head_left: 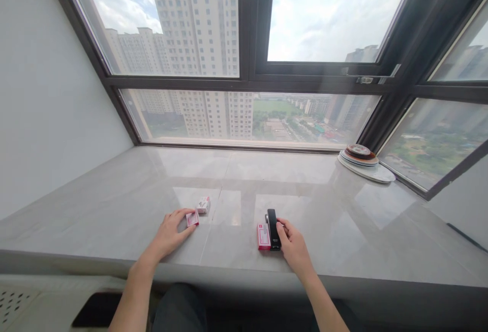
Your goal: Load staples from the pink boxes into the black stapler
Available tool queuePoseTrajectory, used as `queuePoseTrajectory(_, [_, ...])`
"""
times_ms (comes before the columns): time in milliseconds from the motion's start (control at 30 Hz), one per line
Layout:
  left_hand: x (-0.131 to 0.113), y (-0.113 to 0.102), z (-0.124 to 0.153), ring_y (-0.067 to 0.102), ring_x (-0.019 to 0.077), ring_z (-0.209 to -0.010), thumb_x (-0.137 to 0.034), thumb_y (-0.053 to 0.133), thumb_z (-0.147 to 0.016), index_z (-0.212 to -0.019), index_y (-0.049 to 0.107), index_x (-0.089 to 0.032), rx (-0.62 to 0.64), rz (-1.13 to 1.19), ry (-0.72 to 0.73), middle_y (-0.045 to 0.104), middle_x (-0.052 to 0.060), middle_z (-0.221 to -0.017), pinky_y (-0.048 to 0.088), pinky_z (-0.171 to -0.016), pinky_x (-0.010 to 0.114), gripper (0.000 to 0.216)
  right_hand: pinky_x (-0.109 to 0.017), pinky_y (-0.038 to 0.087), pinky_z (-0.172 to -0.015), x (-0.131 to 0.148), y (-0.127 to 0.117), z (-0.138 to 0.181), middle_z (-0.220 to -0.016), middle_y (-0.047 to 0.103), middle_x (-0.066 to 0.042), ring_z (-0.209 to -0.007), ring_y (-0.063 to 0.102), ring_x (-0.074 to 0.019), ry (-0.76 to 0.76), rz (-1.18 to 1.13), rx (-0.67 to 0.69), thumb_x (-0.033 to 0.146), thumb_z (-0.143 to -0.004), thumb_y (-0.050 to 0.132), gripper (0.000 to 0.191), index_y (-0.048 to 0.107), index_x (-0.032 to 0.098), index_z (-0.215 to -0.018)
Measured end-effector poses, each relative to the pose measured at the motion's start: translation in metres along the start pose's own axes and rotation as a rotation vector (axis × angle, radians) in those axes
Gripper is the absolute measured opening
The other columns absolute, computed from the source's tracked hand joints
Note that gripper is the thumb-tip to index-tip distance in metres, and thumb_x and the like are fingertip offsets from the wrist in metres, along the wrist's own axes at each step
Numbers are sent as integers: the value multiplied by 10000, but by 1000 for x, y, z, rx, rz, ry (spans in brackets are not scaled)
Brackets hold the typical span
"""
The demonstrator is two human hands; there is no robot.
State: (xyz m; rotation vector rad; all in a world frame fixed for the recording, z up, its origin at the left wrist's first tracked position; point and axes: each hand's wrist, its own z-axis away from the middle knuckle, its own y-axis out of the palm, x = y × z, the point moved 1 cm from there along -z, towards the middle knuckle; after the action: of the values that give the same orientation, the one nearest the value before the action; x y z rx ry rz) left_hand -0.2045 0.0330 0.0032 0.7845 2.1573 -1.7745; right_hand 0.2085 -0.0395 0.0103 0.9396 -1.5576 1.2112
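Note:
My left hand point(173, 231) is closed on a small pink-and-white box point(192, 218), thumb on its near side and fingers on its far side. Just beyond that box, a second small white box point(203, 205) with pink and dark print rests on the sill. My right hand point(293, 243) grips a black stapler point(273, 230) from its right side, fingers and thumb at the edge. The stapler points away from me on the sill. Against its left side lies a larger pink box point(263, 236) with a white label.
A glossy pale stone windowsill point(125, 205) carries everything, its front edge close to my body. Several stacked plates or discs point(360, 155) stand at the back right corner. Dark-framed windows point(249, 83) rise behind, and a white wall point(57, 98) bounds the left.

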Motion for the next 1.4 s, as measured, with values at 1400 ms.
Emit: queuePoseTrajectory(1400, [-175,111,-54,668,179,-722,-578,395,-979,-1095,604,-240,208,266,4,712,-16,-747,427,-702,261,413,-220,388,-595,16,-8,9,-704,674,32,-609,569,-157,-86,184,310,311,-721,752,551,655,228,-1257])
